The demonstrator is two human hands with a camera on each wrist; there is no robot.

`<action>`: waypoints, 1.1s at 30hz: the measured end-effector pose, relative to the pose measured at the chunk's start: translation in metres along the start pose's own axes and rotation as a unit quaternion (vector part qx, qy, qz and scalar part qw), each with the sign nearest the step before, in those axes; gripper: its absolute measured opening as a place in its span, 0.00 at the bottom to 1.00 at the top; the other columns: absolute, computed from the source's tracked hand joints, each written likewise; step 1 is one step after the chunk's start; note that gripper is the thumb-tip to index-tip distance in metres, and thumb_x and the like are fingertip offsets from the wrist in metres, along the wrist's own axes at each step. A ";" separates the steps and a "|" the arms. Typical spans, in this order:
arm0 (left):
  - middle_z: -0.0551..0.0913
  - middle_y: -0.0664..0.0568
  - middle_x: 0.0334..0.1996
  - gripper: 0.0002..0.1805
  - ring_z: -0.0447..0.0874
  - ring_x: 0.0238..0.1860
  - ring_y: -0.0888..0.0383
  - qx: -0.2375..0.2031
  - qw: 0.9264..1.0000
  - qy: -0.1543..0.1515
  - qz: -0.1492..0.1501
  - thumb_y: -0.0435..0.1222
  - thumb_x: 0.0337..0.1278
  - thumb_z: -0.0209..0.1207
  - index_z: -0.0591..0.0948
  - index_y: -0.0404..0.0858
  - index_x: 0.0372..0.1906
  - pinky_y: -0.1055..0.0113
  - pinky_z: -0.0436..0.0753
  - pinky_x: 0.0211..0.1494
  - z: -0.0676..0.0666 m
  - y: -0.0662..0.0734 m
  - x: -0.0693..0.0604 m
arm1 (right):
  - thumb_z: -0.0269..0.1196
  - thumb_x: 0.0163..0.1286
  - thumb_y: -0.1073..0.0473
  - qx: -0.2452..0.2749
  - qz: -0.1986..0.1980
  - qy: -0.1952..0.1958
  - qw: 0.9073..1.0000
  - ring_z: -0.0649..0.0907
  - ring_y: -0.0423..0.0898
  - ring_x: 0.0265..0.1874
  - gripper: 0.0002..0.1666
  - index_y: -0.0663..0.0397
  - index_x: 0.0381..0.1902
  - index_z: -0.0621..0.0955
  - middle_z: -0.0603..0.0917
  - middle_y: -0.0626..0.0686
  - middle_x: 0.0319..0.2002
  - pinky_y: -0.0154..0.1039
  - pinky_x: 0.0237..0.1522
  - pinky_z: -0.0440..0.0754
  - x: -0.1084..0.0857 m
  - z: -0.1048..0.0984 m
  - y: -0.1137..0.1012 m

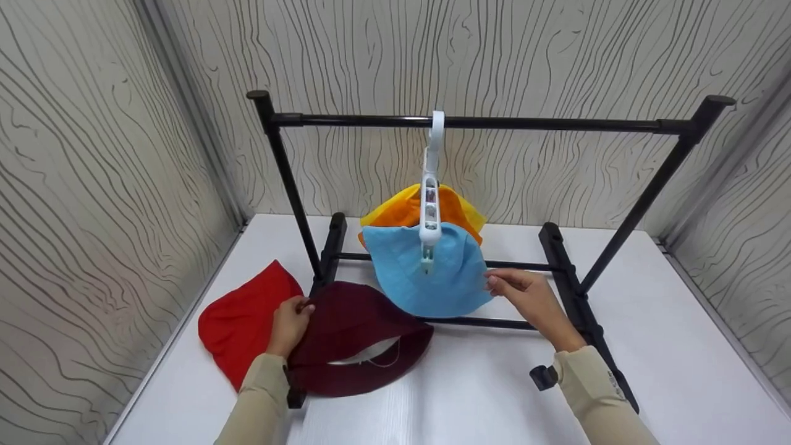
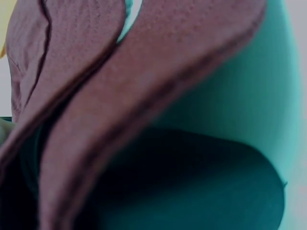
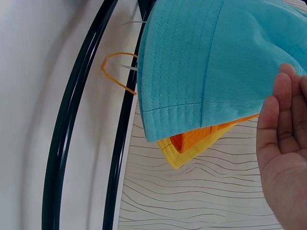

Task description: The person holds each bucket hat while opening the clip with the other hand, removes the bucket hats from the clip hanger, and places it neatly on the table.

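My left hand [image 1: 288,324] pinches the left edge of a maroon bucket hat [image 1: 358,315], whose opening faces the front and shows a pale lining. In the left wrist view the maroon hat's brim [image 2: 144,86] fills much of the picture, and the fingers are hidden. A light blue bucket hat [image 1: 426,278] hangs from a white clip hanger [image 1: 431,210]. At its right edge, my right hand [image 1: 528,300] pinches the fabric between thumb and fingers. The right wrist view shows several straight fingers [image 3: 269,124] beside the blue hat [image 3: 192,62]; the thumb is out of sight.
The hanger hooks over the top bar [image 1: 544,124] of a black rack. Behind the blue hat hang an orange hat [image 1: 395,213] and a yellow hat [image 1: 390,203]. A red hat [image 1: 247,315] lies on the white table [image 1: 482,395] at left, next to the rack's foot. Patterned walls enclose the table.
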State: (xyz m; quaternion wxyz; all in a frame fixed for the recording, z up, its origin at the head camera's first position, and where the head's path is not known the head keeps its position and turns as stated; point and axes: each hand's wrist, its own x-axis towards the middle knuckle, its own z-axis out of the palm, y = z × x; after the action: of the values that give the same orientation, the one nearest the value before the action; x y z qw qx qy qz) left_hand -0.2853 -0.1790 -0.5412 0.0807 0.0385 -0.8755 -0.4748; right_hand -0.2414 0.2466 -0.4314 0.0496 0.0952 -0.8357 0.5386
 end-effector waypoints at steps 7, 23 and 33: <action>0.84 0.37 0.38 0.09 0.80 0.38 0.48 0.010 1.000 0.007 0.012 0.27 0.61 0.58 0.82 0.26 0.43 0.55 0.78 0.45 0.000 0.001 0.000 | 0.60 0.69 0.56 0.004 -0.007 -0.002 1.000 0.85 0.39 0.39 0.17 0.62 0.50 0.82 0.86 0.59 0.43 0.28 0.45 0.81 -0.002 0.000 0.001; 0.83 0.41 0.34 0.08 0.78 0.34 0.52 0.003 1.000 0.001 -0.002 0.28 0.61 0.57 0.82 0.27 0.41 0.62 0.76 0.40 -0.001 -0.002 -0.001 | 0.60 0.70 0.51 -0.018 0.008 -0.008 1.000 0.84 0.37 0.40 0.20 0.58 0.52 0.82 0.86 0.57 0.45 0.27 0.46 0.80 -0.002 0.004 -0.005; 0.83 0.37 0.39 0.10 0.80 0.39 0.48 0.002 1.000 -0.014 0.000 0.29 0.63 0.56 0.81 0.26 0.45 0.55 0.78 0.45 -0.002 0.001 -0.002 | 0.60 0.70 0.52 -0.004 -0.014 0.004 1.000 0.85 0.41 0.43 0.19 0.57 0.52 0.82 0.86 0.56 0.46 0.27 0.47 0.79 -0.002 0.000 -0.008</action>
State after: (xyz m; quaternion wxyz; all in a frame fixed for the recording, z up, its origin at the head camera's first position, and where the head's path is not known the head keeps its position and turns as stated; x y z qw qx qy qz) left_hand -0.2834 -0.1797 -0.5401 0.0685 0.0321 -0.8774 -0.4738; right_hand -0.2382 0.2429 -0.4243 0.0610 0.1042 -0.8360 0.5353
